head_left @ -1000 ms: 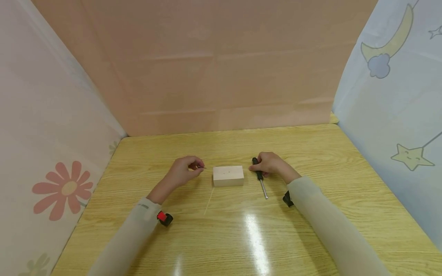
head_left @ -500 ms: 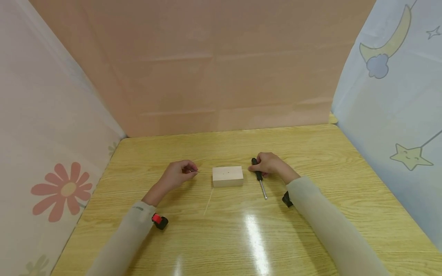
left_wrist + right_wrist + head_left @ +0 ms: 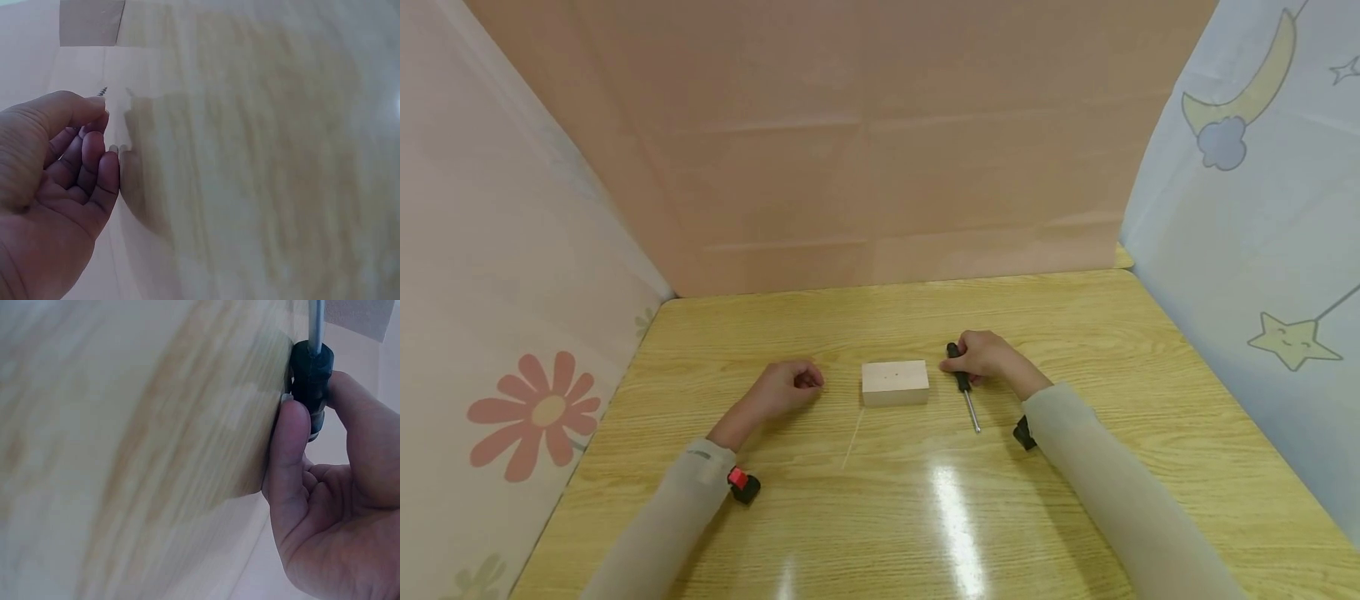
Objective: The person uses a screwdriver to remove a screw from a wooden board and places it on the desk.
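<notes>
A small threaded screw [image 3: 103, 91] pokes out between the thumb and fingertips of my left hand [image 3: 784, 388], which pinches it low over the table left of the wooden block. In the left wrist view the other fingers curl, close to the tabletop, and the screw's head is hidden. My right hand [image 3: 988, 356] grips the black handle of a screwdriver [image 3: 962, 379] to the right of the block; its metal shaft points toward the front of the table. Between the hands lies a pale wooden block [image 3: 895, 383] with two small dark marks on its top.
The wood-grain table [image 3: 880, 500] meets a plain orange-brown backdrop [image 3: 880, 167] at the rear. Patterned sheets hang on both sides, a flower [image 3: 546, 411] on the left one and a star [image 3: 1294, 342] on the right. A thin light line runs forward from the block.
My left hand has moved left, away from the block, and down toward the table with the screw. The right hand, screwdriver and block stay where they were.
</notes>
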The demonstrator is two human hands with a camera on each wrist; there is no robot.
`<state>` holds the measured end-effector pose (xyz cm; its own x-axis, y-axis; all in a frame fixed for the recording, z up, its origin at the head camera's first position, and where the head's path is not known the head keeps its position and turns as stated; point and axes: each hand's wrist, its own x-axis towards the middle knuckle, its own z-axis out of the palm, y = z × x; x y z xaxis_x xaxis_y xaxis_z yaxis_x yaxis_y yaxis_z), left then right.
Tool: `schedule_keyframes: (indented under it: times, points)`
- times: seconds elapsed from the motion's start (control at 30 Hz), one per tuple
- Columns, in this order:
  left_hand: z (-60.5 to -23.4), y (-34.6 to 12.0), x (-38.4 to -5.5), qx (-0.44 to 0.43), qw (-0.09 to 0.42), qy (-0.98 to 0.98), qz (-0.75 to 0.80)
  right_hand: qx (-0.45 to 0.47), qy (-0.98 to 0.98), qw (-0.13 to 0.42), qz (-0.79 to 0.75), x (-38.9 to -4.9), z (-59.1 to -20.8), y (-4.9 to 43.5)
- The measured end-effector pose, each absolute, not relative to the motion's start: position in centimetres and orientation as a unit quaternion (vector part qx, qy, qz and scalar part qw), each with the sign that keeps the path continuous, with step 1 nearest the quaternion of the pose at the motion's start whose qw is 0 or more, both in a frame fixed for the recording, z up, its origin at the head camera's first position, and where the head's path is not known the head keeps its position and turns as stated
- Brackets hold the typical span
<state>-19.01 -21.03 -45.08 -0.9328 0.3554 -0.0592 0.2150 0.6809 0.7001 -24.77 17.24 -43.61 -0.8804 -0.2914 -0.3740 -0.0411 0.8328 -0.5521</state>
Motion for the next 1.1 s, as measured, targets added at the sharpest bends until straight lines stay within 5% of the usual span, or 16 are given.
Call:
schedule_keyframes:
  times: [1.1]
  points:
    - [-44.66, -20.42, -19.20, 0.184, 0.115, 0.925, 0.312, -0.089, 0.932, 0.231, -0.265, -24.80, -43.52, 16.94]
